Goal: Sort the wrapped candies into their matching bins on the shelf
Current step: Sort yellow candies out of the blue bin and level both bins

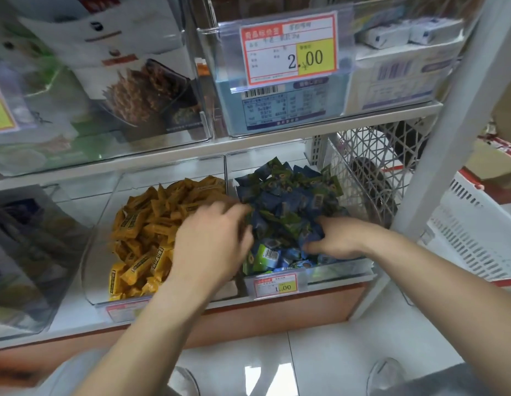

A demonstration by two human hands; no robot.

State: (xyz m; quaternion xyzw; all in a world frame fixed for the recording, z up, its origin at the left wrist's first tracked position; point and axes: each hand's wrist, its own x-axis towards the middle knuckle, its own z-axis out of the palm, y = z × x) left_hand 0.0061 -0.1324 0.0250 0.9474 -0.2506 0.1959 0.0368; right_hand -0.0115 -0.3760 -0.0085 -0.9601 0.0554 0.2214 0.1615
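Observation:
Two clear bins stand side by side on the low shelf. The left bin (89, 270) is full of yellow wrapped candies (145, 224). The right bin (345, 268) holds a heap of blue and green wrapped candies (288, 195). My left hand (211, 247) reaches over the divider between them, its blurred fingers among the blue and green candies at the heap's left edge. My right hand (338, 238) lies in the right bin with its fingers dug into the heap and curled round several blue candies. What the left fingers hold is hidden by blur.
Clear bins with snack packets and a 2.00 price tag (288, 48) fill the shelf above. A 1.00 price tag (275, 284) hangs on the right bin's front. A white lattice panel (371, 167) and a white upright (443, 124) close the right side; a white basket (474, 238) stands beyond.

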